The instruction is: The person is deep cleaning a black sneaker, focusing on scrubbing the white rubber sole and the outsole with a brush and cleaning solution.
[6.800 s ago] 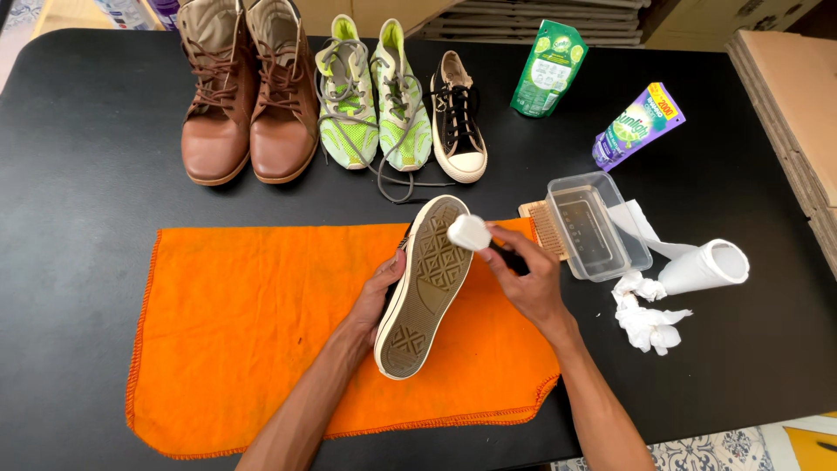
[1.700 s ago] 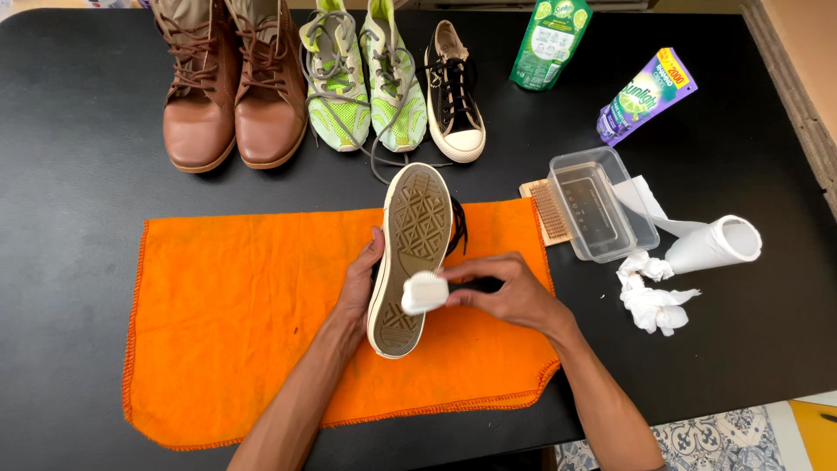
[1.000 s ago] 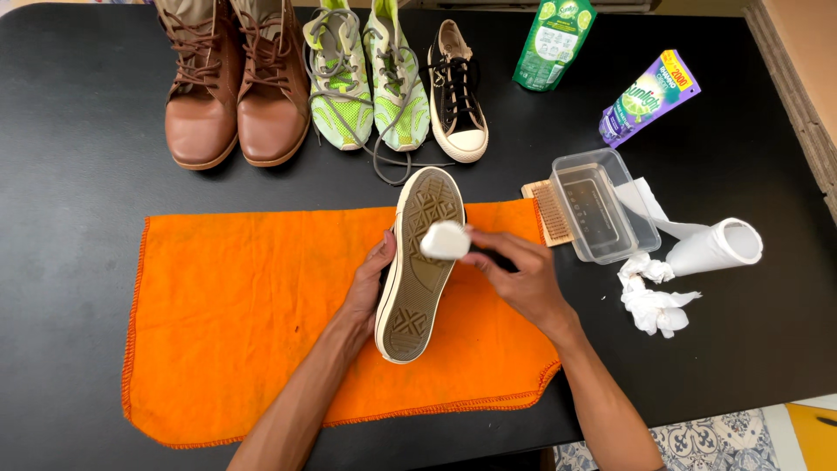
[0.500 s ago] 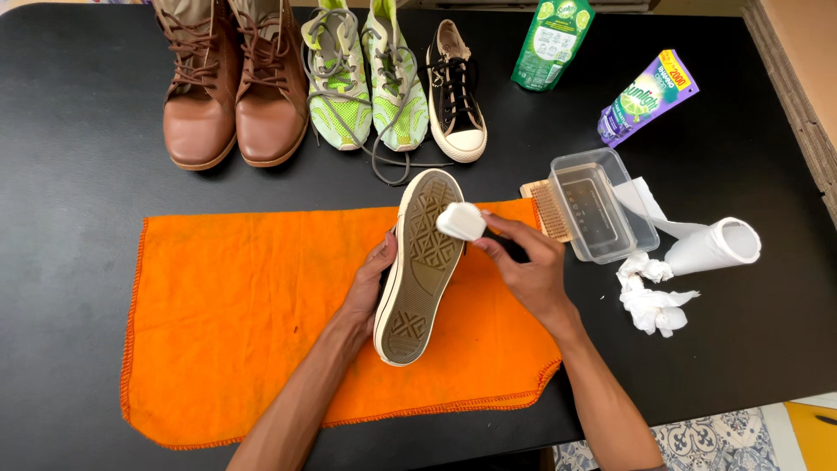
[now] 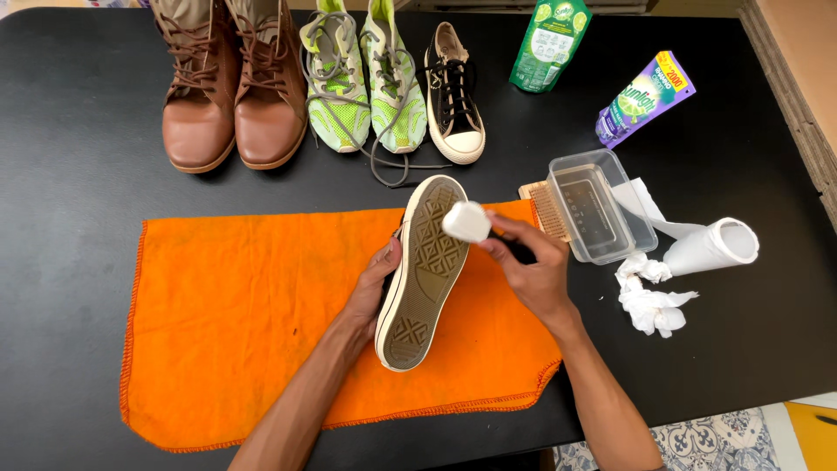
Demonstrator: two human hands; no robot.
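Sneaker (image 5: 425,269) sole-up in left hand (image 5: 373,283) grip; right hand (image 5: 532,272) pinches white pad (image 5: 466,221) on sole.

Sneaker (image 5: 425,270): a low canvas shoe with a black upper and off-white rubber edging, held on its side above the orange cloth (image 5: 253,323) so that the sole faces up toward the camera. The tan-grey sole shows a diamond tread, darkened with dirt, and a square patch at the heel. Toe points away from the person, heel toward them; the long axis tilts slightly to the right. Pad (image 5: 467,221): a small white folded wad, pressed against the right edge of the sole near the toe, touching the rubber.
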